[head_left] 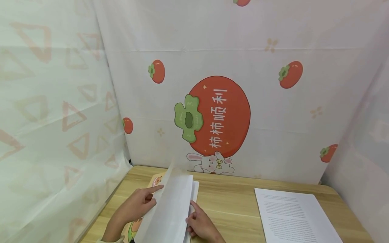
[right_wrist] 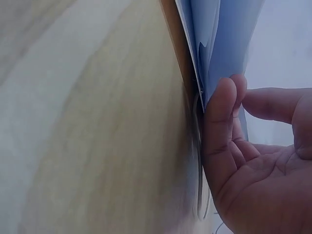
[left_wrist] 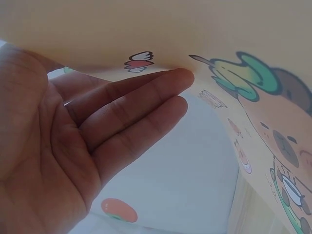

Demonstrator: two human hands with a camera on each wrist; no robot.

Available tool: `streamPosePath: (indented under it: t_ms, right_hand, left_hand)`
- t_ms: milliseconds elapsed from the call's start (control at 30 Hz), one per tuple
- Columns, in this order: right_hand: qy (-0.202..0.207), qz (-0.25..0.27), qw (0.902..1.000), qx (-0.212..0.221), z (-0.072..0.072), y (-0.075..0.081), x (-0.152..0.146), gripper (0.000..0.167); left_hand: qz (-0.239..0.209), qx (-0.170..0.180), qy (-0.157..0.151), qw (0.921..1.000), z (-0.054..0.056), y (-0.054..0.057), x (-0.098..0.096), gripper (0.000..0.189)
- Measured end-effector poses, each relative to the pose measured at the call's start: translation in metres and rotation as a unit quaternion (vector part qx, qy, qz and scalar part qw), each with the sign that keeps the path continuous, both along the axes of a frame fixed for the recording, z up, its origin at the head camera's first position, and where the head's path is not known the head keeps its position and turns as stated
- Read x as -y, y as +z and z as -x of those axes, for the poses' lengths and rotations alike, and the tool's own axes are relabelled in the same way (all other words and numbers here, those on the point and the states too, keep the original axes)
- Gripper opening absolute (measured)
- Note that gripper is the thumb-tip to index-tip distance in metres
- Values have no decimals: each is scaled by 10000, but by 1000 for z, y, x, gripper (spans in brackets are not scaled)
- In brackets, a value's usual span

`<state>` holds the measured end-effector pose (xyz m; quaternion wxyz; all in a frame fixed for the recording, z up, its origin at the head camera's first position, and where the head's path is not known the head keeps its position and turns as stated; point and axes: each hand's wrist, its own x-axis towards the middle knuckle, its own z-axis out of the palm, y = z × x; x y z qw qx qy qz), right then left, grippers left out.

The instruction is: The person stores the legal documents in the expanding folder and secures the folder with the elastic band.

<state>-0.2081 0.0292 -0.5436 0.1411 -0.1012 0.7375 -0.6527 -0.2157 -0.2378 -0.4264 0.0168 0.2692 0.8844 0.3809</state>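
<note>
A folder (head_left: 149, 222) with a yellow cartoon-printed cover lies at the table's left, with a large white leaf (head_left: 170, 209) raised inside it. My left hand (head_left: 138, 204) is at the cover's left side, index finger stretched out towards the leaf. In the left wrist view, the straight fingers (left_wrist: 141, 112) lie along the printed cover (left_wrist: 273, 92), which hangs over them. At the other side, my right hand (head_left: 202, 222) pinches the right edge of the white sheets (head_left: 195, 192). Up close, its fingertips (right_wrist: 225, 92) press at the folder's edge, beside bluish leaves (right_wrist: 229, 44).
A printed paper stack (head_left: 288, 216) lies at the right of the wooden table (head_left: 225, 199). A white cloth (head_left: 273, 111) with persimmon prints hangs behind the table. Another cloth (head_left: 54, 101) hangs along the left side.
</note>
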Motion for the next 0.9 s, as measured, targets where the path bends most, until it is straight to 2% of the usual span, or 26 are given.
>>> streamPosePath:
  t_ms: [267, 533, 900]
  right_hand:
    - [-38, -17, 10000, -25, -1, 2, 8, 71]
    - [39, -140, 9995, -286, 2, 2, 12, 72]
    - [72, -236, 9996, -111, 3, 3, 15, 72]
  left_hand:
    - [-47, 1, -49, 10000, 0, -1, 1, 46]
    - [-6, -54, -24, 10000, 2, -2, 1, 45]
    - [-46, 29, -69, 10000, 2, -2, -1, 45]
